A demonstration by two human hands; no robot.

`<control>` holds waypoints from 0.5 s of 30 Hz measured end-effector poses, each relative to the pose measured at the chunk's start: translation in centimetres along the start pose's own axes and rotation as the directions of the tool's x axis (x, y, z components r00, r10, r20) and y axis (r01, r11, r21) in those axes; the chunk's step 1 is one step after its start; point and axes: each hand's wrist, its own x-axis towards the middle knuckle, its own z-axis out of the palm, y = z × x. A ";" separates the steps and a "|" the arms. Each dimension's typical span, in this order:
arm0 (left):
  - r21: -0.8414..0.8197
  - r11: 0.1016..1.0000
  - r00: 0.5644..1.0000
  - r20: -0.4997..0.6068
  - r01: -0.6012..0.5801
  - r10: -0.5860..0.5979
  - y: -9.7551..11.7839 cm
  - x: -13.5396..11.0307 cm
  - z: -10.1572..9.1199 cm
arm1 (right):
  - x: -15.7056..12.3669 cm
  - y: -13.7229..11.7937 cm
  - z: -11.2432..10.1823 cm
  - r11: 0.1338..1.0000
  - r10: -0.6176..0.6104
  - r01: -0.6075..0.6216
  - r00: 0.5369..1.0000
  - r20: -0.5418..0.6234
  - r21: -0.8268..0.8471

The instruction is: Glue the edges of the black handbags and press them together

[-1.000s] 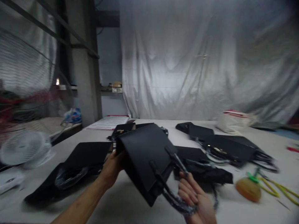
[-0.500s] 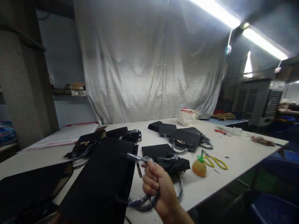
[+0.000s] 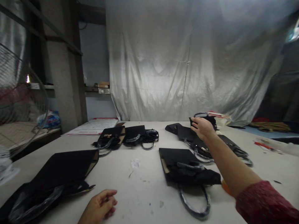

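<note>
My right hand (image 3: 202, 127) reaches far across the table, against a black handbag (image 3: 211, 120) standing at the back right. Its fingers are apart over the bag's near side; I see no clear grip. Close to the near edge, my left hand (image 3: 101, 203) is empty, its fingers loosely bent and parted. Left of it lies a large black handbag (image 3: 67, 163) with film-wrapped handles. Another black handbag (image 3: 178, 158) lies below my right forearm, one wrapped handle looping toward me.
Several black bags (image 3: 134, 133) lie at the back left, others (image 3: 187, 133) at the back right. A white cloth bag (image 3: 223, 119) stands behind. Printed sheets (image 3: 91, 127) cover the far left corner. Scissors with red handles (image 3: 263, 145) lie right. A silver curtain (image 3: 163, 62) hangs behind the table (image 3: 140, 199).
The black handbag that my right hand held by its wrapped handle has gone from the near left to the back right. My left hand has come into view. The view has turned left.
</note>
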 end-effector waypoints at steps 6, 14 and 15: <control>0.213 0.976 0.992 0.128 -0.039 0.012 0.0 0.3 -0.9 | -10.6 1.5 -2.7 0.984 0.132 -0.085 0.935 0.328 -0.155; 0.424 0.906 0.950 0.286 -0.007 -0.127 1.8 1.2 2.5 | -23.0 7.6 -11.4 0.821 0.220 -0.093 0.962 0.162 -0.563; 0.423 0.906 0.940 0.314 -0.014 -0.131 2.0 1.4 3.2 | -23.5 8.5 -12.2 0.799 0.244 -0.125 0.962 0.126 -0.588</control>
